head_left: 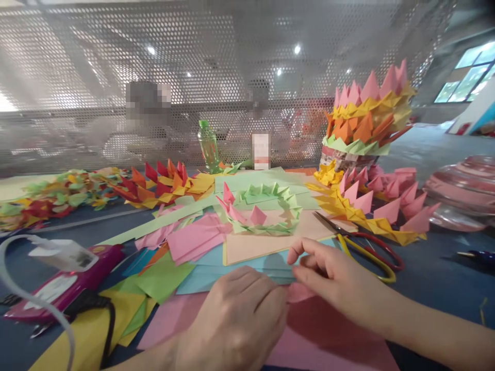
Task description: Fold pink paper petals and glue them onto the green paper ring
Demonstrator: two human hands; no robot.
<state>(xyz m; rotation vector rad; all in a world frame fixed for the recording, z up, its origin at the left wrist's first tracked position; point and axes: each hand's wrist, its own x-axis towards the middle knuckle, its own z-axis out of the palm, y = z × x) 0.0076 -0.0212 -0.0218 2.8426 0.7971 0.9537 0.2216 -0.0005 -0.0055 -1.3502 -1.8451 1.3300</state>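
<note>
Left hand (242, 312) over pink sheet (332, 340), right hand (332, 275) beside it; scissors (343, 235) near green paper ring (270, 229).

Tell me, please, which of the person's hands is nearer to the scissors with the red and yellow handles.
Right. The right hand lies just beside the scissors, on their near left side; the left hand is farther off to the left, beyond the right hand.

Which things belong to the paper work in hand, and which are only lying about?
Likely part of it:
pink paper under left hand and right hand
scissors
green paper ring with pink points

Probably just lying about:
green-capped bottle
purple power strip
white charger
pen
</note>
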